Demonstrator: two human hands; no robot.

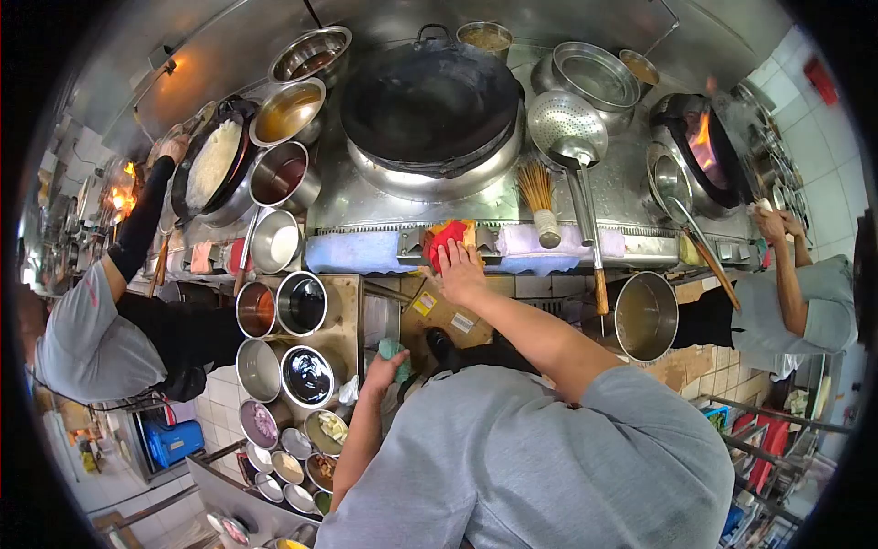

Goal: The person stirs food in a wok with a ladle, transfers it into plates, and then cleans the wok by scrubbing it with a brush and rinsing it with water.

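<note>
My right hand [460, 274] lies spread over a red and yellow cloth [448, 240] at the front edge of the stove, below the big black wok [432, 105]. Down to the left, my left hand [386, 371] is wrapped round a green cloth [393, 352]. A pale blue towel [352, 253] lies on the stove edge left of my right hand, and a white and lilac towel [558, 242] is on its right. A bamboo brush [540, 201] stands near that towel, beside a perforated strainer [567, 126].
Metal pots [309, 375] of sauces and ingredients crowd the left side. A ladle handle [599, 274] juts over the front edge near a large pot [647, 316]. Co-workers stand left [96, 339] and right [791, 302], with flames [702, 145] at the right wok.
</note>
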